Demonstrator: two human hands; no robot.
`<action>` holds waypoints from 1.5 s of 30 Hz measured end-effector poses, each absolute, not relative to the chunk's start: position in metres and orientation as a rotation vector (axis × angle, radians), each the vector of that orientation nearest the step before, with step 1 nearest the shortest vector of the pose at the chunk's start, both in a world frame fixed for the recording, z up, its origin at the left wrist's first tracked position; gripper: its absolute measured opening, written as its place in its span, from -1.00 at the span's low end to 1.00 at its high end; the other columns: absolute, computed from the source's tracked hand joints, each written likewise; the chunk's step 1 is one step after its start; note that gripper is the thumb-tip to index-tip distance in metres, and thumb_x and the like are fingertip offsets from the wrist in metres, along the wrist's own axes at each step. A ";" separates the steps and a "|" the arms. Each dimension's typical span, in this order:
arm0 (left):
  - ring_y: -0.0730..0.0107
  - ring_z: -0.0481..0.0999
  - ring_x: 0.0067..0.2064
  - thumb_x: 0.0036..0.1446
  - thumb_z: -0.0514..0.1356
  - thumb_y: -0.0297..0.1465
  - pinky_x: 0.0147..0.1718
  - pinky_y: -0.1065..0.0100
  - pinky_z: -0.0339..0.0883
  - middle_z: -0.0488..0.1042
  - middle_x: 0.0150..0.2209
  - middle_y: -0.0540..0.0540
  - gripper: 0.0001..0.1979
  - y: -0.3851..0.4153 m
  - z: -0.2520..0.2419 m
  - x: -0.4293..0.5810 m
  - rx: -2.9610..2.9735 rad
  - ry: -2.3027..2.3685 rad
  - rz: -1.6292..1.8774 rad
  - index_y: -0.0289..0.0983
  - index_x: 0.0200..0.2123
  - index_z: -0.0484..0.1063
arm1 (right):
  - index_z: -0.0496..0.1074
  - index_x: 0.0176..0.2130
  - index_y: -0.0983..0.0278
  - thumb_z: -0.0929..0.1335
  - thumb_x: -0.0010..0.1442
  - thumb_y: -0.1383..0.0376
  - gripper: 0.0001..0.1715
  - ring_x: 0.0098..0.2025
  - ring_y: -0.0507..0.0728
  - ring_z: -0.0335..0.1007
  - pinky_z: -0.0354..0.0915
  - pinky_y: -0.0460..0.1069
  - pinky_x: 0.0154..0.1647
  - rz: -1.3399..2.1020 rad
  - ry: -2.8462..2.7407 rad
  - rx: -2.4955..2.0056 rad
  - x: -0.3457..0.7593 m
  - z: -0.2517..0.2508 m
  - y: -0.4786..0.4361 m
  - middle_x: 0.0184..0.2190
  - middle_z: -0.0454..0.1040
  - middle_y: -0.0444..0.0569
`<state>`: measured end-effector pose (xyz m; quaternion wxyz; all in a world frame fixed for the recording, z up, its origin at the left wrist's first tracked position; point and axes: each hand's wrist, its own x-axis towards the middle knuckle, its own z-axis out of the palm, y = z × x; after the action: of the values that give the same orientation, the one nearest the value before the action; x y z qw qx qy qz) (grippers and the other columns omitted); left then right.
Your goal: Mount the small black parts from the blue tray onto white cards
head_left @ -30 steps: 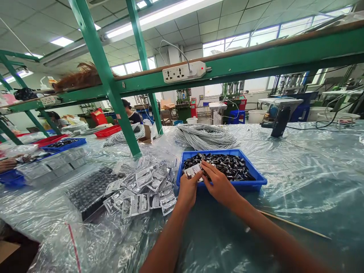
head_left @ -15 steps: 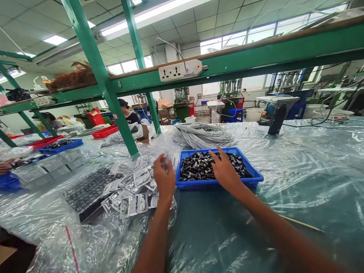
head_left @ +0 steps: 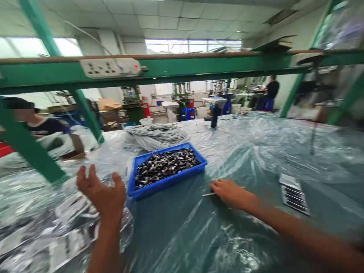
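Observation:
My left hand (head_left: 104,191) is raised over the pile of small plastic packets (head_left: 71,212), its fingers apart and nothing seen in them. On the green plastic-covered table, my right hand (head_left: 227,190) is closed on a thin stick (head_left: 208,194), whose light end pokes out to the left of the fingertips. Between the hands and farther back lies a blue tray (head_left: 170,181), filled with small black parts (head_left: 167,163).
A coil of grey cable (head_left: 156,134) lies behind the tray. Flat packets (head_left: 294,193) sit at the right. A green shelf beam (head_left: 199,66) with a power strip (head_left: 110,68) crosses above. One person is at the left, another far back.
The view has swung right. My right hand has left the tray and closed on the stick on the table. My left hand has opened wider beside the tray.

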<state>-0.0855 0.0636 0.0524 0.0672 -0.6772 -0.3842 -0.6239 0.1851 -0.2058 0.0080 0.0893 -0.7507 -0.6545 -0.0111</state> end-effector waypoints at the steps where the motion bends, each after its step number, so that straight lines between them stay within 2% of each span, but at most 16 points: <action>1: -0.17 0.14 0.30 -0.01 0.20 -0.34 0.25 -0.17 0.06 0.13 0.31 -0.23 -0.32 0.062 0.051 -0.079 -2.063 -1.113 -1.901 -0.29 0.22 0.20 | 0.51 -0.27 0.14 0.28 0.02 0.56 -0.60 -0.21 0.21 0.51 0.41 0.03 -0.18 -0.032 -1.924 -2.257 0.182 0.006 -0.220 -0.23 0.57 0.01; 4: -0.09 0.15 0.31 0.00 0.18 -0.30 0.26 -0.13 0.10 0.14 0.33 -0.03 -0.31 0.056 0.047 -0.063 -2.190 -1.107 -1.917 -0.05 0.25 0.16 | 0.51 -0.21 0.10 0.29 0.13 0.44 -0.68 -0.28 0.16 0.51 0.38 0.01 -0.20 -0.005 -1.754 -2.458 0.194 0.015 -0.264 -0.12 0.53 -0.03; 7: -0.08 0.19 0.30 0.05 0.13 -0.23 0.24 -0.14 0.14 0.16 0.33 0.04 -0.34 0.046 0.046 -0.051 -2.338 -1.152 -1.893 0.02 0.26 0.15 | 0.49 -0.06 0.23 0.24 0.25 0.33 -0.67 -0.27 0.22 0.52 0.36 0.08 -0.25 -0.086 -1.344 -2.749 0.236 0.031 -0.310 -0.02 0.47 0.15; 9: -0.09 0.21 0.29 0.05 0.12 -0.20 0.23 -0.15 0.17 0.16 0.33 0.02 -0.35 0.040 0.045 -0.046 -2.423 -1.111 -1.862 -0.01 0.26 0.16 | 0.43 0.06 0.36 0.26 0.28 0.13 -0.52 -0.15 0.33 0.51 0.35 0.11 -0.23 -0.127 -0.927 -2.942 0.272 0.036 -0.335 -0.01 0.45 0.30; 12: -0.07 0.21 0.29 0.04 0.11 -0.19 0.21 -0.13 0.22 0.22 0.29 -0.03 -0.38 0.038 0.042 -0.039 -2.490 -1.009 -1.830 -0.08 0.21 0.21 | 0.46 0.01 0.40 0.33 0.16 -0.09 -0.32 -0.05 0.35 0.48 0.34 0.07 -0.20 0.018 -0.621 -3.138 0.312 0.036 -0.354 -0.05 0.50 0.31; 14: -0.07 0.24 0.26 0.02 0.12 -0.18 0.21 -0.13 0.22 0.28 0.25 -0.08 -0.42 0.040 0.038 -0.035 -2.511 -0.998 -1.815 -0.12 0.15 0.27 | 0.53 -0.10 0.39 0.36 0.16 -0.01 -0.45 -0.08 0.34 0.50 0.33 0.04 -0.24 0.052 -0.660 -3.191 0.322 0.037 -0.353 -0.11 0.54 0.28; 17: -0.07 0.33 0.20 -0.02 0.14 -0.19 0.17 -0.12 0.27 0.33 0.19 -0.16 -0.47 0.041 0.032 -0.029 -2.558 -1.019 -1.798 -0.18 0.07 0.31 | 0.57 -0.25 0.37 0.35 0.17 0.25 -0.73 -0.13 0.33 0.53 0.29 0.02 -0.29 -0.013 -0.787 -3.197 0.316 0.045 -0.340 -0.21 0.58 0.27; 20: -0.05 0.38 0.15 0.03 0.12 -0.23 0.14 -0.06 0.29 0.40 0.09 -0.26 -0.55 0.034 0.026 -0.020 -2.659 -0.934 -1.786 -0.26 0.01 0.34 | 0.57 -0.31 0.36 0.27 0.24 0.31 -0.71 -0.16 0.32 0.54 0.27 0.04 -0.27 -0.140 -0.906 -3.147 0.291 0.053 -0.311 -0.27 0.59 0.26; 24: 0.05 0.46 0.03 0.16 0.06 -0.25 0.05 0.06 0.34 0.46 -0.05 -0.23 -0.69 0.009 0.017 -0.008 -2.922 -0.749 -1.595 -0.25 -0.09 0.40 | 0.55 -0.43 0.31 0.30 0.25 0.25 -0.68 -0.28 0.26 0.53 0.27 0.03 -0.30 -0.173 -1.183 -2.670 0.227 0.044 -0.250 -0.39 0.59 0.17; 27: 0.15 0.52 -0.11 0.22 0.05 -0.20 -0.08 0.17 0.39 0.49 -0.12 -0.17 -0.72 -0.018 0.008 -0.001 -3.205 -0.632 -1.234 -0.21 -0.14 0.42 | 0.55 -0.32 0.25 0.34 0.23 0.14 -0.73 -0.31 0.17 0.51 0.29 -0.01 -0.30 0.007 -1.425 -2.216 0.179 0.037 -0.207 -0.31 0.60 0.04; 30: 0.06 0.48 -0.04 0.15 0.13 -0.03 -0.03 0.13 0.36 0.46 -0.07 -0.22 -0.52 -0.047 -0.001 0.007 -3.326 -0.642 -0.797 -0.27 -0.03 0.39 | 0.49 -0.27 0.25 0.32 0.23 0.13 -0.74 -0.50 0.04 0.38 0.25 -0.05 -0.45 0.107 -1.346 -1.940 0.161 0.042 -0.182 -0.27 0.57 -0.01; 32: -0.06 0.41 0.05 0.05 0.19 0.07 0.03 0.05 0.30 0.41 0.00 -0.31 -0.35 -0.061 -0.006 0.013 -3.288 -0.751 -0.534 -0.34 0.02 0.36 | 0.41 -0.39 0.26 0.27 0.24 0.07 -0.65 -0.66 -0.03 0.19 0.11 -0.06 -0.61 0.332 -1.191 -1.686 0.165 0.049 -0.172 -0.40 0.51 -0.07; 34: -0.13 0.35 0.10 0.04 0.20 0.05 0.05 0.02 0.27 0.37 0.03 -0.37 -0.34 -0.069 -0.007 0.016 -3.219 -0.874 -0.356 -0.39 0.01 0.36 | 0.29 -0.52 0.25 0.23 0.23 -0.04 -0.51 -0.73 -0.05 0.06 -0.03 -0.08 -0.69 0.632 -1.056 -1.406 0.171 0.055 -0.163 -0.56 0.41 -0.13; 36: -0.15 0.31 0.14 0.07 0.20 -0.01 0.07 0.03 0.23 0.34 0.05 -0.41 -0.36 -0.070 -0.006 0.017 -3.171 -0.953 -0.271 -0.42 0.01 0.36 | 0.21 -0.60 0.24 0.25 0.19 -0.12 -0.42 -0.74 -0.06 0.03 -0.10 -0.08 -0.70 0.854 -0.965 -1.176 0.173 0.056 -0.152 -0.67 0.28 -0.18; 39: -0.13 0.36 0.10 0.08 0.20 -0.06 0.03 0.06 0.26 0.38 0.00 -0.42 -0.43 -0.068 -0.002 0.013 -3.170 -1.048 -0.182 -0.43 -0.04 0.38 | 0.15 -0.66 0.25 0.31 0.13 -0.13 -0.37 -0.74 -0.08 -0.06 -0.16 -0.09 -0.68 0.947 -0.840 -0.953 0.165 0.045 -0.137 -0.74 0.11 -0.23; 45: 0.04 0.45 -0.04 0.04 0.27 -0.12 -0.10 0.18 0.33 0.43 -0.10 -0.24 -0.58 -0.077 -0.004 0.015 -3.429 -0.846 -0.190 -0.31 -0.15 0.44 | 0.10 -0.68 0.25 0.37 0.12 -0.05 -0.38 -0.70 -0.10 -0.20 -0.28 -0.08 -0.66 0.947 -0.712 -0.939 0.136 0.004 -0.125 -0.74 0.00 -0.27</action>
<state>0.0147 -0.0770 -0.0043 -0.1963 -0.9506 -0.2344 -0.0527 0.1364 -0.1249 0.0040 0.7276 -0.4261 -0.3232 0.4297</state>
